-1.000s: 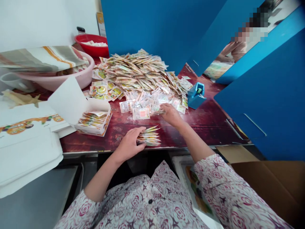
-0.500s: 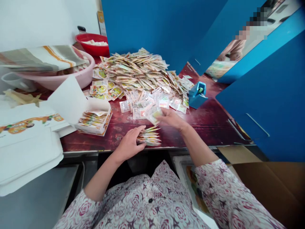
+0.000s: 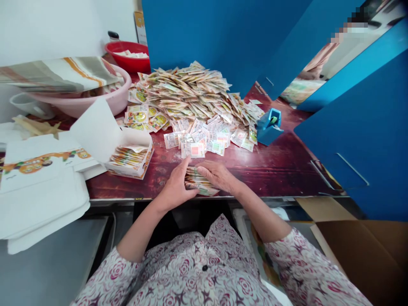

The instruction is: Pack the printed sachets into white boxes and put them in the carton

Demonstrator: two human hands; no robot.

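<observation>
A stack of small flat sachets (image 3: 200,185) stands near the front edge of the table, between my two hands. My left hand (image 3: 175,185) is curved round its left end, the thumb low and the fingers toward the back. From the right, my right hand (image 3: 219,175) lies over the top and right end of the same stack, hiding part of it. Just behind the hands, loose sachets (image 3: 194,149) are scattered on the table. Beyond them rises a large heap of sachets (image 3: 188,91). To the left, an open white carton (image 3: 140,170) holds a row of sachets.
A blue tape dispenser (image 3: 269,127) stands right of the heap. Flattened white cartons (image 3: 41,204) lie at the left. Behind them are a pink basin (image 3: 123,95) and a red basin (image 3: 129,63). Blue partitions (image 3: 223,38) border the table; another person's sleeve (image 3: 318,61) shows beyond.
My right hand has come back toward me from the loose sachets to the stack, bringing a sachet. My left hand stays at the stack's left end. The view has shifted slightly.
</observation>
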